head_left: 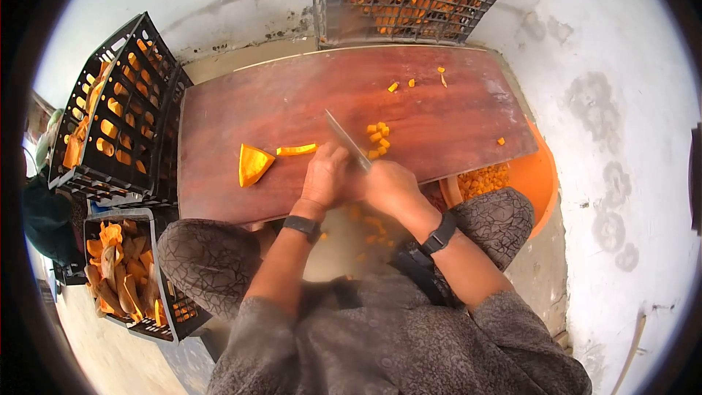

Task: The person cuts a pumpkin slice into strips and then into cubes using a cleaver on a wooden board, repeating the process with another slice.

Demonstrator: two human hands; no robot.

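Observation:
My right hand [391, 184] is closed around the handle of a knife [345, 137], whose blade points up and left over the red-brown board [453, 117]. Close beside the blade, my left hand [326, 172] has its fingers curled down on the board. What lies under those fingers is hidden. A thin orange pumpkin strip [296, 150] rests just left of my left hand. Farther left lies a thick pumpkin wedge [254, 165]. Several small pumpkin cubes [379, 133] sit right of the blade.
An orange basin [537, 172] with diced pumpkin [482, 181] stands under the board's right end. Black crates of pumpkin stand at the left [121, 113] and back [409, 0]. A lower crate [165, 278] holds pumpkin pieces. A white wall [614, 139] borders the right.

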